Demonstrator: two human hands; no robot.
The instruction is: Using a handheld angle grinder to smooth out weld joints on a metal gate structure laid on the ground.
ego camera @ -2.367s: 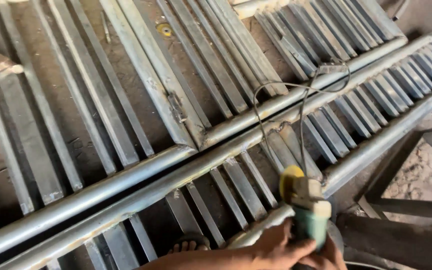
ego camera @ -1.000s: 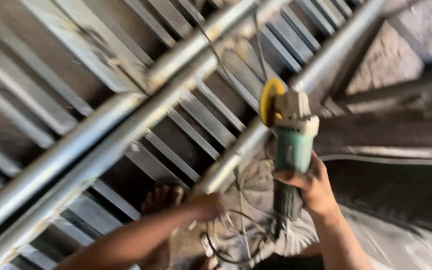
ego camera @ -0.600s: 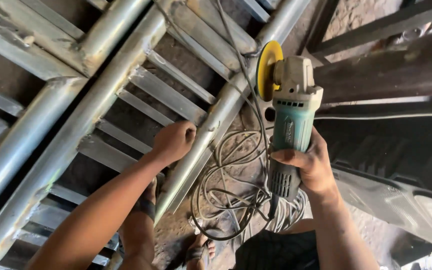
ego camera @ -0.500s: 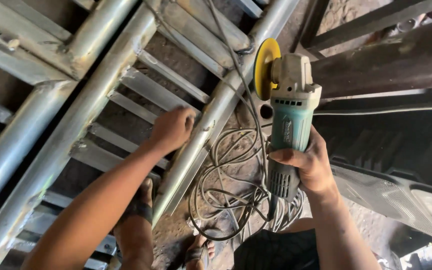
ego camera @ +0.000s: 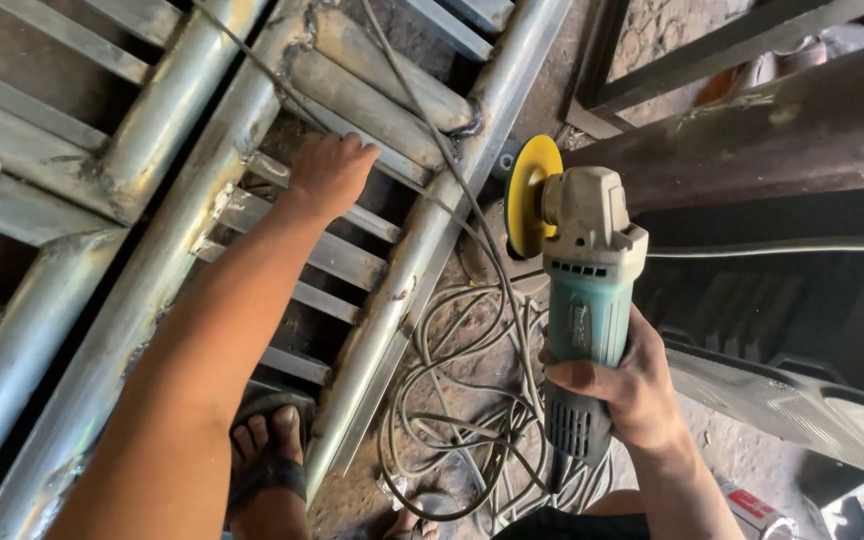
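My right hand (ego camera: 624, 385) grips the teal body of an angle grinder (ego camera: 582, 300) with a yellow disc (ego camera: 530, 195), held upright above the ground beside the frame. My left hand (ego camera: 330, 172) reaches forward and rests on a flat slat of a welded steel gate frame (ego camera: 182, 215) lying flat, between two round pipes. The grinder's grey power cord (ego camera: 457, 400) lies coiled on the ground under the tool and runs up across the frame.
My sandalled foot (ego camera: 267, 450) stands between the frame's slats. A dark rusty beam (ego camera: 782, 120) and a steel angle frame (ego camera: 712, 45) lie at the upper right. A black ribbed panel (ego camera: 782, 340) sits to the right on the dirt floor.
My view has swung from the whole gate down to its near end. My left hand reached out and came to rest on the slat; the grinder stays in my right hand, now a little lower in view.
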